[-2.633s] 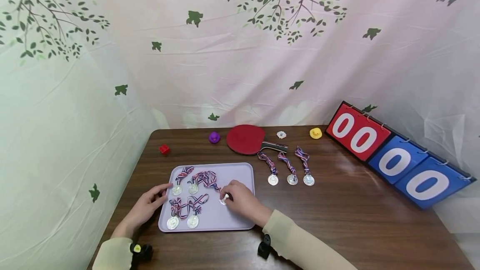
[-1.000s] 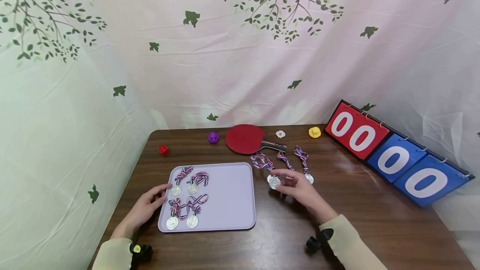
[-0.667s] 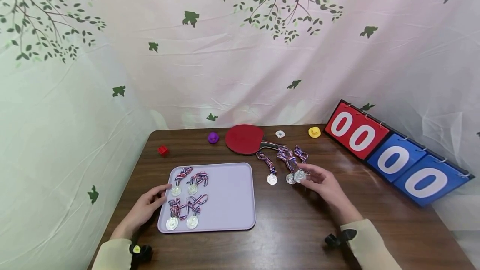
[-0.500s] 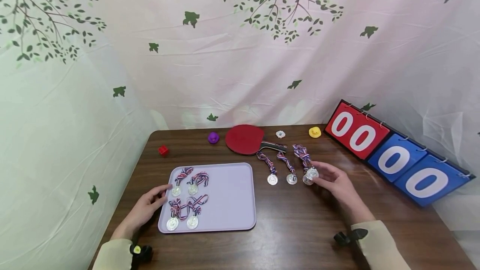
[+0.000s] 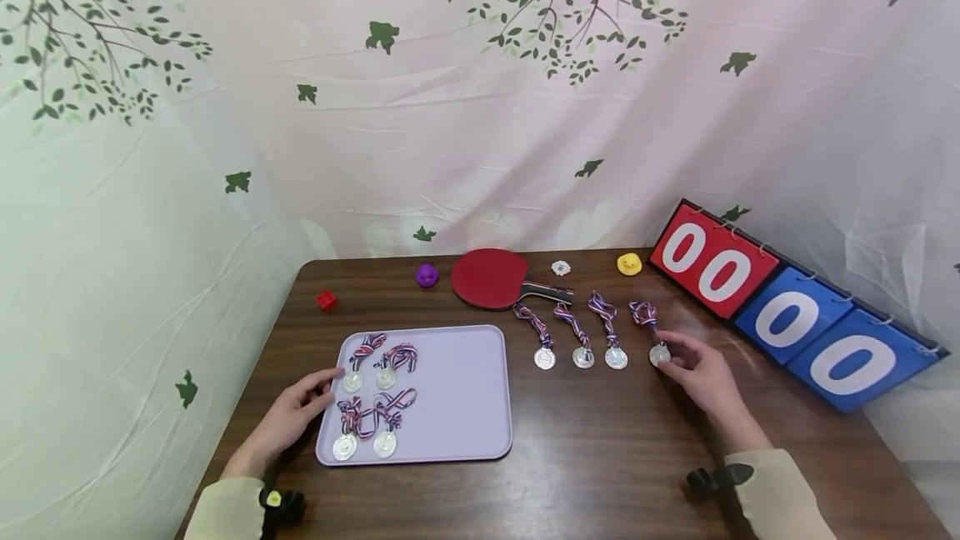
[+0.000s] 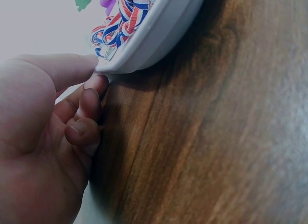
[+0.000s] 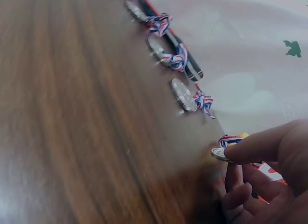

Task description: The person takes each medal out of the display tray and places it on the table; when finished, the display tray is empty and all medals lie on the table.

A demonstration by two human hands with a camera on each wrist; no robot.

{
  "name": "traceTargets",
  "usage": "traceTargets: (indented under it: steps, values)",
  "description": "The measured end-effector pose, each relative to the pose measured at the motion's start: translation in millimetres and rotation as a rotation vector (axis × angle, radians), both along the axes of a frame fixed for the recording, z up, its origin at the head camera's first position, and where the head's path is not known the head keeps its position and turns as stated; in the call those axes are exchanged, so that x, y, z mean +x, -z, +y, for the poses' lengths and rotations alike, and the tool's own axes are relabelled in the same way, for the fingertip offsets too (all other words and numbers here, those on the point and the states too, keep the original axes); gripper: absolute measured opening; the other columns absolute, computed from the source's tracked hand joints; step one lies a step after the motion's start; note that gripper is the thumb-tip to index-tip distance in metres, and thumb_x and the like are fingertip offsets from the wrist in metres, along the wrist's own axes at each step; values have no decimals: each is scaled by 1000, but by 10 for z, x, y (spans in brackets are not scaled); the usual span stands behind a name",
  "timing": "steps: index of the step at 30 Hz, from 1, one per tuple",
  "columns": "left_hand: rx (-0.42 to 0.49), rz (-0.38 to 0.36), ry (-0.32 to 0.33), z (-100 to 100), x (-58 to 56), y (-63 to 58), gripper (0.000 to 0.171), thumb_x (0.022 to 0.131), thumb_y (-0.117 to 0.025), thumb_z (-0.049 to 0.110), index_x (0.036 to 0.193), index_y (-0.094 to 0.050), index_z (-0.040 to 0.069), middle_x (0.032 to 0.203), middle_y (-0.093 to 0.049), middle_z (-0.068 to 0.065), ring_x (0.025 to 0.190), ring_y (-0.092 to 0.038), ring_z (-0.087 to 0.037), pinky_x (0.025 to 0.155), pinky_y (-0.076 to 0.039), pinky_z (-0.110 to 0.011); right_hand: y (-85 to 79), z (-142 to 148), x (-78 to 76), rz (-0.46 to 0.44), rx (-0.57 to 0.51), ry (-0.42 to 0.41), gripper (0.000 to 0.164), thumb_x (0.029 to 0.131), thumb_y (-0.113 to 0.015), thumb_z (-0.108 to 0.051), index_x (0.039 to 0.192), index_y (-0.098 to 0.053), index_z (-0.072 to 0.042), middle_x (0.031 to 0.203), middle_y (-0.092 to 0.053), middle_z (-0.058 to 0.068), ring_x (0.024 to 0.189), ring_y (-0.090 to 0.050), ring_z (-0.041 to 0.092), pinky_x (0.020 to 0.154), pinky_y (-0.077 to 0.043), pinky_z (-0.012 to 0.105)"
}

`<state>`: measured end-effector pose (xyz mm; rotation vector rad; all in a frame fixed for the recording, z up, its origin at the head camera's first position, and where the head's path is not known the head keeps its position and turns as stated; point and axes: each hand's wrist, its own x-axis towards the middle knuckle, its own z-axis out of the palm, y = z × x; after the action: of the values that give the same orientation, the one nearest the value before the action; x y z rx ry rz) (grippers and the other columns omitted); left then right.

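Observation:
My right hand [image 5: 699,369] pinches a silver medal [image 5: 659,355] between thumb and fingers, at the right end of a row on the table. Its striped ribbon [image 5: 643,315] stretches away behind it. In the right wrist view the medal [image 7: 220,153] is tilted between thumb and fingertips. Three more medals lie in that row, the nearest one [image 5: 616,357] just to the left. My left hand [image 5: 292,417] grips the left rim of a lilac tray [image 5: 457,448]; up close, thumb and fingers pinch the tray's edge [image 6: 126,65]. Several medals with bunched ribbons lie on the tray's left half.
Behind the row lies a red table tennis bat [image 5: 490,279]. Along the back stand a red brick [image 5: 326,300], a purple duck [image 5: 427,275], a small white disc [image 5: 560,268] and a yellow duck [image 5: 629,264]. A flip scoreboard [image 5: 787,307] leans at the right.
My right hand took a medal from the tray, carried it rightward past the three others and now has it at the row's right end. The left hand stayed at the tray.

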<state>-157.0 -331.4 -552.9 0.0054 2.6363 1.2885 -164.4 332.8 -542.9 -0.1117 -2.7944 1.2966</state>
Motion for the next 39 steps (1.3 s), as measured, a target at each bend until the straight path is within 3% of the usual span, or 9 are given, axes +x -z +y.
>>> traceTargets:
  steps: [3, 6, 11, 16, 23, 28, 33, 39]
  values:
    - [5, 7, -2, -8, 8, 3, 36, 95, -60, 22, 130, -56, 29, 106, -49, -8, 92, -46, -24, 72, -39, -31, 22, -7, -22, 36, 106, -11, 46, 84, -73, -14, 128, -59, -14, 109, -59, 14, 84, -56, 25, 69, -48, 29]
    - [12, 8, -5, -10, 9, 6, 36, 95, -60, 22, 130, -56, 29, 106, -49, -8, 92, -46, -24, 73, -39, -31, 35, -26, -23, 60, 189, -11, 46, 82, -73, -10, 126, -60, -12, 103, -58, 12, 83, -52, 25, 71, -46, 38]
    - [2, -3, -3, -7, 14, -3, 37, 95, -59, 24, 131, -56, 29, 108, -49, -8, 94, -45, -24, 74, -39, -32, 25, -53, -9, 53, 222, -18, 47, 83, -71, -10, 128, -58, -9, 121, -54, 20, 98, -51, 33, 84, -42, 56]
    - [-1, -12, -9, -4, 19, -13, 37, 95, -59, 23, 131, -55, 30, 108, -49, -8, 94, -45, -24, 74, -39, -33, 35, -54, -16, 79, 234, -23, 46, 81, -72, -8, 126, -59, -7, 122, -52, 24, 105, -49, 38, 87, -38, 60]
    - [5, -3, -1, -17, 19, -2, 37, 94, -60, 25, 131, -55, 30, 108, -50, -7, 94, -45, -24, 75, -39, -31, 16, -107, -9, 99, 218, 45, 45, 82, -73, -16, 124, -60, -7, 119, -50, 24, 103, -50, 40, 83, -38, 58]
    - [2, 0, 7, -35, 13, 2, 38, 95, -60, 26, 132, -55, 30, 108, -49, -7, 94, -45, -24, 75, -39, -32, -102, -288, -20, 141, 149, 51, 47, 84, -72, -18, 127, -58, -8, 127, -48, 22, 110, -47, 39, 86, -38, 60]
    - [-3, 2, 11, -44, 1, 4, 38, 95, -59, 25, 132, -54, 31, 108, -49, -7, 94, -45, -25, 74, -39, -31, -186, -662, -73, 247, 54, -34, 43, 82, -74, -12, 123, -61, -9, 122, -55, 17, 107, -52, 35, 85, -42, 54]
    - [8, 5, 13, -15, 10, -12, 37, 95, -59, 23, 131, -55, 30, 108, -48, -7, 94, -45, -24, 74, -39, -31, -222, -1238, -142, 307, -110, -200, 40, 81, -74, -6, 120, -63, -9, 103, -60, 13, 83, -59, 24, 64, -49, 32]
